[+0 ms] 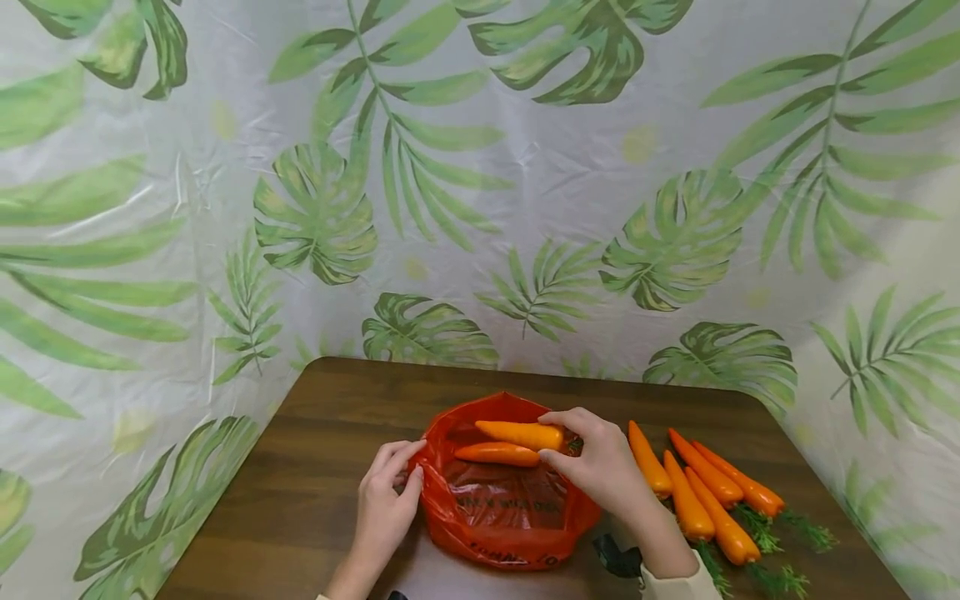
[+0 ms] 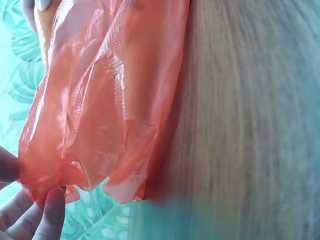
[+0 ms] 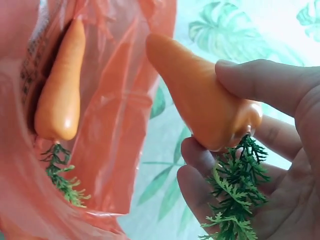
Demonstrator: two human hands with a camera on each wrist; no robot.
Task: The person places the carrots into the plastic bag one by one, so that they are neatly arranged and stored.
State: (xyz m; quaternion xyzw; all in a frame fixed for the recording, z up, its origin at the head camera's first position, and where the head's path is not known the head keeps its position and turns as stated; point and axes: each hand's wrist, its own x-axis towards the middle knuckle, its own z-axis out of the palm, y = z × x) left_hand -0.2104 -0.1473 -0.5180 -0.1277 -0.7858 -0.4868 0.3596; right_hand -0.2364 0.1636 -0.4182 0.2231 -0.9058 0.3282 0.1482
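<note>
A red plastic bag (image 1: 510,525) lies with its mouth spread on the table, dark printing on its side. My left hand (image 1: 386,500) pinches the bag's left rim between thumb and fingers, as the left wrist view also shows. My right hand (image 1: 603,462) grips an orange carrot (image 3: 195,95) by its thick end, over the bag's mouth, tip pointing left. Green leafy fronds (image 3: 237,185) hang from that carrot's top. Another carrot (image 3: 62,90) with a green top rests inside the bag, just below the held one in the head view.
Several more carrots (image 1: 723,529) with green tops lie grouped on the table's right side. The brown wooden table (image 1: 300,467) meets a leaf-patterned sheet (image 1: 540,200) at its back edge. A black strap (image 1: 618,557) shows at my right wrist.
</note>
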